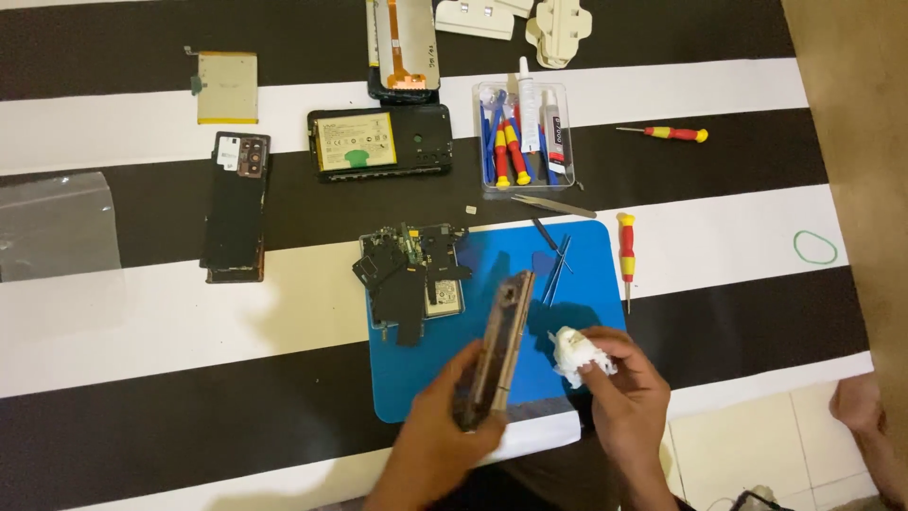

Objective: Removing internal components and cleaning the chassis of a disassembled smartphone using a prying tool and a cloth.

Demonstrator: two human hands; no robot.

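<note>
– How many screwdrivers lie loose?
– Two red-and-yellow ones: one screwdriver [665, 133] upper right, another screwdriver [626, 254] right of centre (more stand in the clear tool box [488, 180]).
– And batteries?
– One loose battery [227, 87] upper left, one green rubber band [814, 247] far right.

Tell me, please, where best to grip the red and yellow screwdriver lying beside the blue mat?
Grip the screwdriver by its thick red and yellow handle, coming from above. It lies flat on the cloth, handle at the far end, thin shaft pointing toward you, with open space on its right side.
</note>
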